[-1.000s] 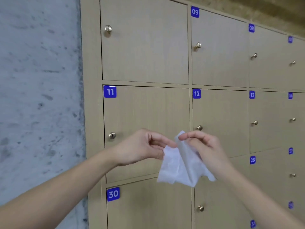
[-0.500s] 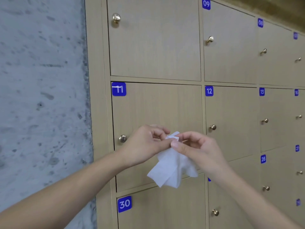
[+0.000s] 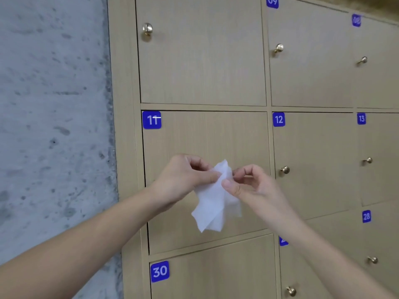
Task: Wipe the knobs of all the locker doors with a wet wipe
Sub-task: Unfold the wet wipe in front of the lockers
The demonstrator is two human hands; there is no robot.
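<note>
Both hands are busy with one thing: the left hand and the right hand each pinch the top of the wet wipe between thumb and fingertips, and the rest of the sheet hangs crumpled below the two pinches, in front of door 11.

This looks like the readying step, with the wipe being gathered or refolded into a pad; no knob is under the cloth at this moment. How far along the task is cannot be judged from here, since a wiped knob looks like an unwiped one.

The next move calls for one hand to take the wipe alone, bunch it over the fingertips and carry it to a knob. The nearest one in sight is the knob of door 12, just right of the right hand. Door 11's own knob is probably hidden behind the left hand, though it cannot be seen.

Up and left of the grip sits the top-left knob; up and right, the knob of door 09. Below the grip is door 30, and a concrete wall stands far left. Nothing blocks the reach except the person's own forearms crossing the lower doors.
</note>
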